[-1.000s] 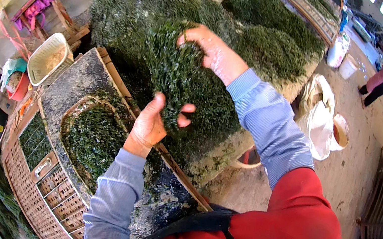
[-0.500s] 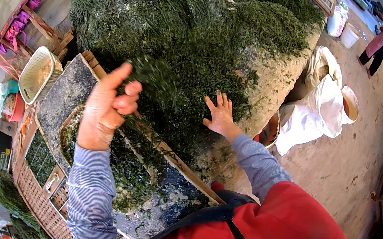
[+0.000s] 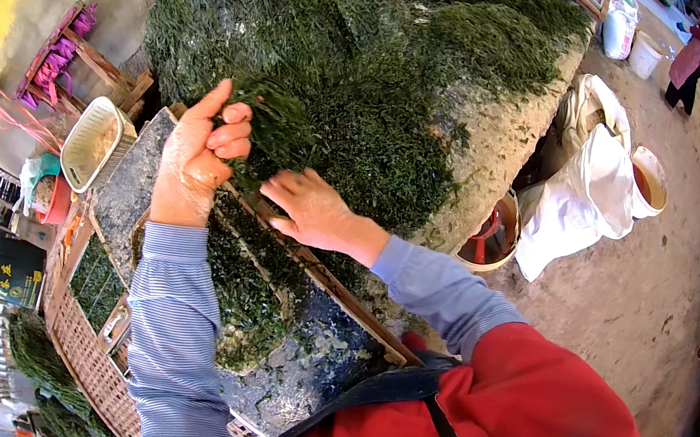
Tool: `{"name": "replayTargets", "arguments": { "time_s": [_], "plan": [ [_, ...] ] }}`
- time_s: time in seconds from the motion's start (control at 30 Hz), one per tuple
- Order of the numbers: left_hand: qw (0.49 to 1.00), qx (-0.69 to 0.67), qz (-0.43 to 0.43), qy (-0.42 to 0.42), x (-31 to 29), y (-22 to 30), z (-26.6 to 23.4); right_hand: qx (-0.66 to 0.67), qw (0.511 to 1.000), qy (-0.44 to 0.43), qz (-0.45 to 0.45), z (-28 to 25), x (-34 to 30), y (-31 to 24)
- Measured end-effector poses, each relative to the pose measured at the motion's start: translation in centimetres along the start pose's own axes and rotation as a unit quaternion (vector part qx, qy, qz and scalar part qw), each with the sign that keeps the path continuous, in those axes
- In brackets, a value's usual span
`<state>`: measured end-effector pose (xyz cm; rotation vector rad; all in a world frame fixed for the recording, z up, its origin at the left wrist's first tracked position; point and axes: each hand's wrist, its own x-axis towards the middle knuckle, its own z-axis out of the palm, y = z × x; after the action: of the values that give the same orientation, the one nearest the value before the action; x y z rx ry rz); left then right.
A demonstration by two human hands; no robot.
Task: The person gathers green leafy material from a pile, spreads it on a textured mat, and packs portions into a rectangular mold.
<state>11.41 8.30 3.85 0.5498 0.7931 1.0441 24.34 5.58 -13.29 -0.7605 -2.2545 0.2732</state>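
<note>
A large heap of dark green seaweed (image 3: 243, 28) lies on the pale stone-like slab (image 3: 498, 150) in front of me. My left hand (image 3: 199, 158) is raised over the heap's near edge, fingers curled around a loose bunch of seaweed (image 3: 278, 120) that hangs out to its right. Close by, my right hand (image 3: 319, 214) reaches in from the right with its fingers stretched toward the underside of that bunch; whether they touch it I cannot tell. Beneath both hands runs a wooden strip (image 3: 330, 284), with a shallow trough of chopped wet weed (image 3: 256, 318) on its near side.
To the left are a pale plastic basket (image 3: 92, 143), a red bucket (image 3: 56, 204) and a woven tray (image 3: 85, 360). White sacks (image 3: 588, 192) and buckets (image 3: 648, 183) stand right of the slab, one bucket (image 3: 508, 234) at its edge. Another person (image 3: 698, 59) stands far right.
My right hand has left the heap, moving left and nearer to the left hand. The left hand still holds its bunch. The view has shifted slightly, and the far person has turned.
</note>
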Motion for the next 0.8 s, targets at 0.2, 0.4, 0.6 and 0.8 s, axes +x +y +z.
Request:
{"name": "replayTargets", "arguments": {
  "time_s": [0.2, 0.4, 0.6, 0.8],
  "plan": [
    [0.997, 0.0, 0.071, -0.013, -2.8, 3.2, 1.6, -0.044, 0.984, -0.125, 0.123, 4.8, -9.1, 3.6],
    [0.999, 0.028, 0.037, 0.017, -2.9, 3.4, -0.2, -0.173, 0.914, -0.04, 0.364, -0.3, -14.1, 8.0],
    [0.989, 0.041, 0.121, -0.08, -3.8, 6.9, 1.2, -0.168, 0.87, 0.053, 0.46, -2.2, -15.6, 16.6],
    [0.996, -0.015, 0.061, 0.055, -1.1, 4.6, -1.3, -0.121, 0.924, -0.128, 0.341, 3.8, -10.0, 13.7]
  ]
}}
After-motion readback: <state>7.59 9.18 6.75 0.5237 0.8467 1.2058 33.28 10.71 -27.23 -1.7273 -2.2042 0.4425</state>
